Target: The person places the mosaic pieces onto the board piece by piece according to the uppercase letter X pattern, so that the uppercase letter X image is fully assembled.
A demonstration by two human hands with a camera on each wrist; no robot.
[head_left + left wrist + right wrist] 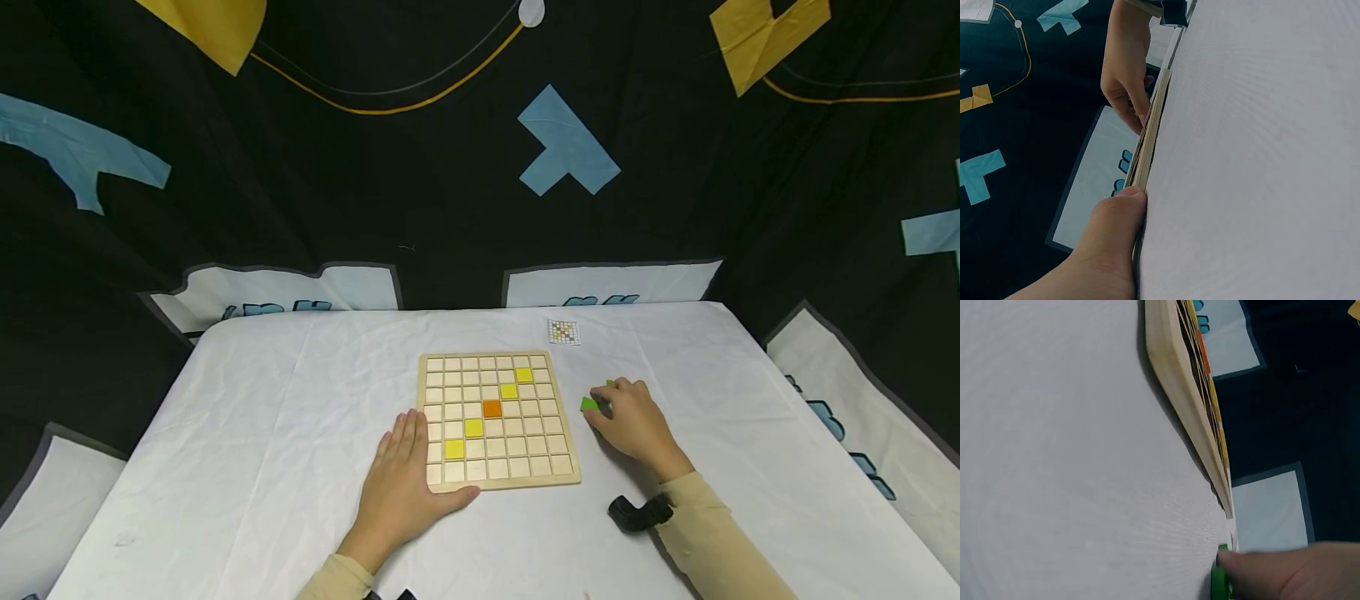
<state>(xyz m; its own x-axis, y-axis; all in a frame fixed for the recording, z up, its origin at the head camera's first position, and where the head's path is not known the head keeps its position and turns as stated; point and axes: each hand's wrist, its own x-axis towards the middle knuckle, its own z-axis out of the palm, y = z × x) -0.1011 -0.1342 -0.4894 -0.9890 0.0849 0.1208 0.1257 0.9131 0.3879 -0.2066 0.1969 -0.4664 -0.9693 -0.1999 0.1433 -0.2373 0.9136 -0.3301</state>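
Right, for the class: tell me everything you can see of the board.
The board is square, seemingly wood, with a pale rim and rounded corners. Inside is a seven-by-seven grid of mostly pale squares; four yellow squares and one orange square make a diagonal from near left to far right, orange at the centre. It lies flat on the white cloth. The left hand rests against it, fingers along the left side, thumb at the near edge.
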